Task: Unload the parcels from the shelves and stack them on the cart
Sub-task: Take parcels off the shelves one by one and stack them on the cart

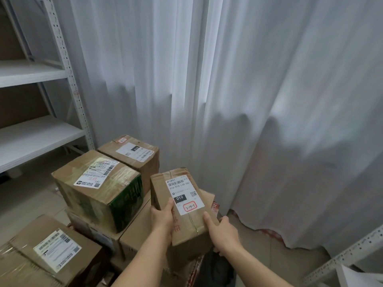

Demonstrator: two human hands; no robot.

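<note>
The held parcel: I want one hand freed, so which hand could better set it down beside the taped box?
Left. The left hand grips the parcel on the side facing the taped box; the right hand holds the outer side, by the curtain.

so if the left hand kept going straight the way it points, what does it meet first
Probably nothing close: the left hand, gripping the held parcel, points up and away toward the white curtain. The parcel with the 010 label sits just left of that line, though depth is unclear.

soft daylight thru curtain, dim lower left, slight blur, wide-angle bend at edges.
</note>
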